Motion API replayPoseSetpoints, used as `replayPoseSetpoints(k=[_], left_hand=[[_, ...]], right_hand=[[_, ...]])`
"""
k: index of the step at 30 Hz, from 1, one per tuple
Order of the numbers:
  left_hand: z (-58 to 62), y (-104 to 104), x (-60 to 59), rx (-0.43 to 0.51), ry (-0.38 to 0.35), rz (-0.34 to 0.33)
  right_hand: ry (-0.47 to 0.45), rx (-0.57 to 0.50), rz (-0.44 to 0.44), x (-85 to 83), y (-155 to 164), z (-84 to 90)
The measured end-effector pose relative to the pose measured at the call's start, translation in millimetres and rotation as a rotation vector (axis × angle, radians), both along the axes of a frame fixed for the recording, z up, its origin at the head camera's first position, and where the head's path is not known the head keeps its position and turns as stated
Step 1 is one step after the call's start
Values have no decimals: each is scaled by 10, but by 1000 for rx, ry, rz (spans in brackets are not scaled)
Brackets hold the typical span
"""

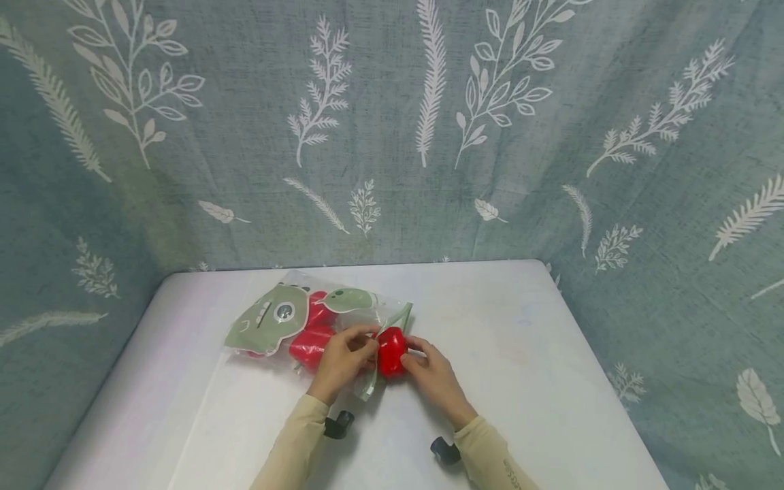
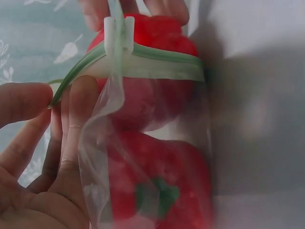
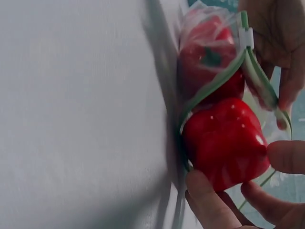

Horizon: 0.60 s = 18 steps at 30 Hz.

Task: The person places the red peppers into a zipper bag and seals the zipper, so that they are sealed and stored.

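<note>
Nearest us, our two sleeves reach up over the white bench [image 1: 520,354]. Our right hand [image 1: 432,378] curls its fingers and thumb around a red pepper [image 1: 391,349], gripping it at the mouth of a clear zip bag [image 1: 306,323]; the right wrist view shows the pepper [image 3: 224,143] only partly past the green zip strip [image 3: 214,83]. Our left hand [image 1: 343,359] pinches the bag's open edge just beside the pepper, and the left wrist view shows its fingers [image 2: 76,119] on the strip [image 2: 157,55] near the white slider [image 2: 118,33]. Further in, more red peppers [image 1: 312,337] lie inside the bag, which rests flat on the bench under its green cartoon print. Beyond the bench hangs a grey-green curtain [image 1: 392,122] with white leaves.
</note>
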<state>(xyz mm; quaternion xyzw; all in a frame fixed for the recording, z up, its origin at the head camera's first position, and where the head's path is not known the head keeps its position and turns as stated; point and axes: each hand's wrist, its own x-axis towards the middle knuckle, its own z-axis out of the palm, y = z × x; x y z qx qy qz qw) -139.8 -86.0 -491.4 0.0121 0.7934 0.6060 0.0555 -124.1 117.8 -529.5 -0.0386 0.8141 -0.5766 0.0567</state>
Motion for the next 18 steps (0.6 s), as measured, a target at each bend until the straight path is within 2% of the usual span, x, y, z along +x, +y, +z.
replayPoseSetpoints(k=[7, 18], left_hand=[[5, 9, -10, 24, -9, -2], [16, 30, -32, 31, 11, -18]], right_hand=[[-42, -141, 40, 30, -8, 15], [-30, -233, 68, 31, -51, -7]])
